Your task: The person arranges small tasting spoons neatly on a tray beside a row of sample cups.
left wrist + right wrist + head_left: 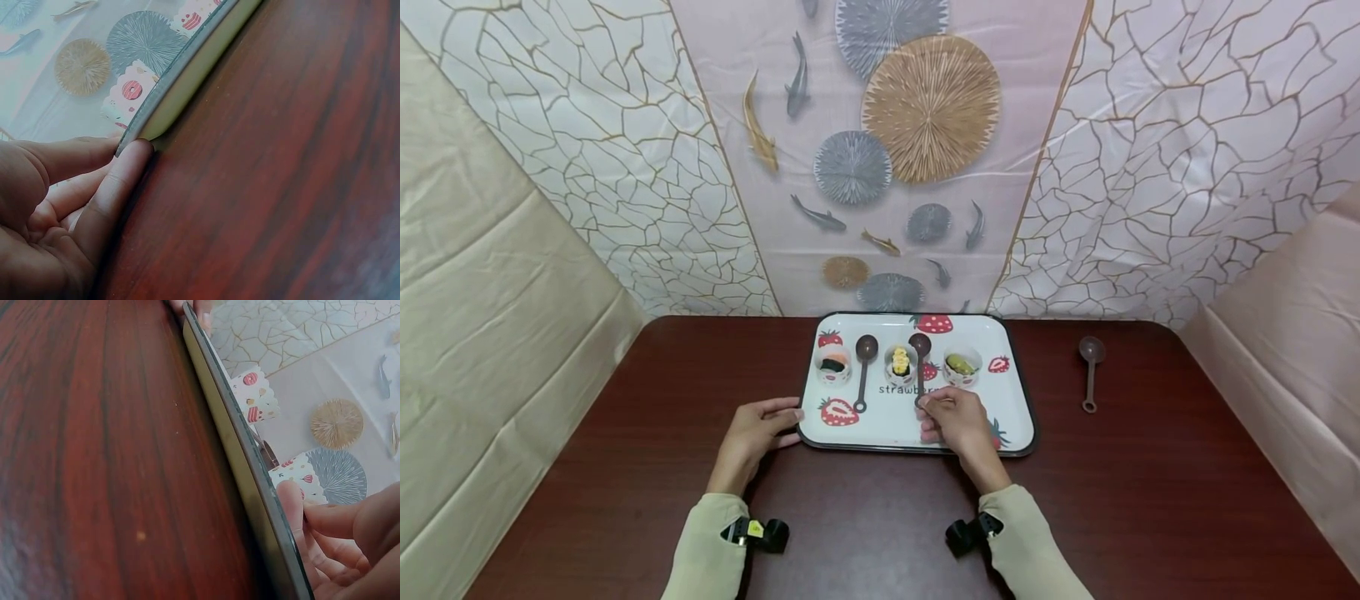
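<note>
At the lower left of a white strawberry-print tray [887,432], my left hand [756,433] grips the rim. The left wrist view has this hand [69,212] with its thumb and a finger at the tray's corner [181,78]. My right hand [958,421] pinches the handle end of a brown spoon [920,343], which lies between the middle and right cups. In the right wrist view, the hand [344,544] is just above the tray's edge [240,440]. Another brown spoon [866,350] lies between the left and middle cups.
Three paper cups stand on the tray: one with orange and black food [833,375], one with yellow pieces [900,375], one with green pieces [961,375]. A third spoon [1090,352] lies on the dark red table [1150,467] to the right. Patterned cloth [1075,250] hangs behind.
</note>
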Demonstrator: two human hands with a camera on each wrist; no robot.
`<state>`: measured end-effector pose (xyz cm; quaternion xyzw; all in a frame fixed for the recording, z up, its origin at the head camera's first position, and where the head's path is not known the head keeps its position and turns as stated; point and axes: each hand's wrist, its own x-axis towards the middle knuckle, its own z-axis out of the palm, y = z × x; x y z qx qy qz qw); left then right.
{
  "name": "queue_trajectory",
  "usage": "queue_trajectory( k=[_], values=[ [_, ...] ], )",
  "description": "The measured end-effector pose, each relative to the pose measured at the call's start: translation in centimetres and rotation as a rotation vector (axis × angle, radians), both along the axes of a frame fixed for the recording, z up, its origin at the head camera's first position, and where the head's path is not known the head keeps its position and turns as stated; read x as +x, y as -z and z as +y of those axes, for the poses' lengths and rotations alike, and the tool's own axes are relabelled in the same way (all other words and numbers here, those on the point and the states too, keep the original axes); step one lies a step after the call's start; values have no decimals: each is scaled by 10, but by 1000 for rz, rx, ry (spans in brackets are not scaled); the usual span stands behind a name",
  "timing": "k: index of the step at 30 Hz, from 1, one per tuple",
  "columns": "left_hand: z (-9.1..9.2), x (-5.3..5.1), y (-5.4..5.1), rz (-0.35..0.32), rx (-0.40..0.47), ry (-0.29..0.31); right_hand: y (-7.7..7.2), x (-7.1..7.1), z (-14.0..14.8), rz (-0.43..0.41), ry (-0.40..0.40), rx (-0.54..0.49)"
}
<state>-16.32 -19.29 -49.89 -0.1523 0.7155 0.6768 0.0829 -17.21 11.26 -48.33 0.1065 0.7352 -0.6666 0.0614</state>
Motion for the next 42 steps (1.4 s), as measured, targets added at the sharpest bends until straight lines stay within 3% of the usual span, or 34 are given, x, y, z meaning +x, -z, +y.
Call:
queue_trajectory(
  k=[42],
  values=[
    [1,2,-2,3,11,6,5,-3,-7,8,-60,78]
  ],
)
